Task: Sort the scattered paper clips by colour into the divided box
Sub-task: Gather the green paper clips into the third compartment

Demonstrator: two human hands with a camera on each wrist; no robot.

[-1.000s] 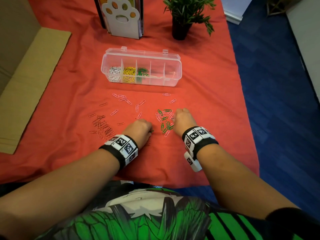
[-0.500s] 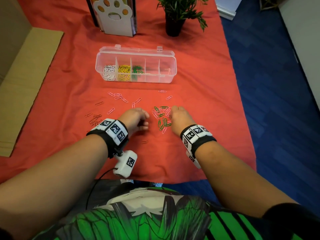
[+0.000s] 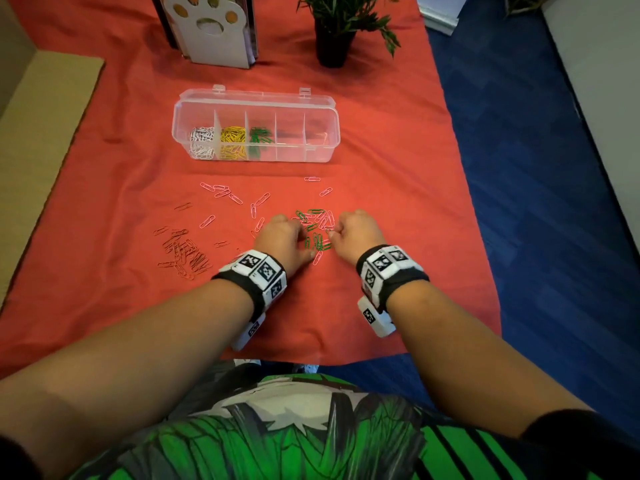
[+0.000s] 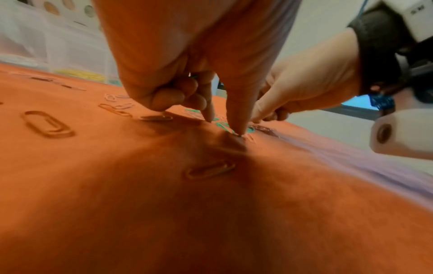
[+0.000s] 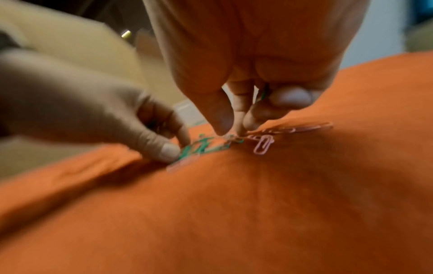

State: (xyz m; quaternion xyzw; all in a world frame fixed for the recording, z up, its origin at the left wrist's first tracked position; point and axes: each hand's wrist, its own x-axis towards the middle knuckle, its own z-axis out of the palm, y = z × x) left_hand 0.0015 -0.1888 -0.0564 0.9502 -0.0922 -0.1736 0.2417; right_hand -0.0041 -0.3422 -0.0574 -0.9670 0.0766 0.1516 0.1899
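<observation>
The clear divided box (image 3: 320, 147) stands on the red cloth with white, yellow and green clips in its three left compartments. A small pile of green paper clips (image 3: 313, 232) mixed with pink ones lies in front of me. Both hands work at this pile, fingers curled. My left hand (image 3: 298, 239) presses thumb and forefinger onto a green clip (image 4: 230, 128), and a bit of green shows inside its curled fingers. My right hand (image 3: 334, 232) pinches at the clips (image 5: 234, 138) and holds a green clip (image 5: 262, 95) tucked between its fingers.
Pink clips (image 3: 221, 192) are scattered between the box and the pile. A heap of red clips (image 3: 183, 252) lies to the left. A paw-print stand (image 3: 211, 29) and a potted plant (image 3: 334, 32) stand behind the box. Cardboard (image 3: 41, 133) borders the cloth's left edge.
My left hand has moved right, from the bare cloth up to the green pile. The right hand has stayed at the pile's right side.
</observation>
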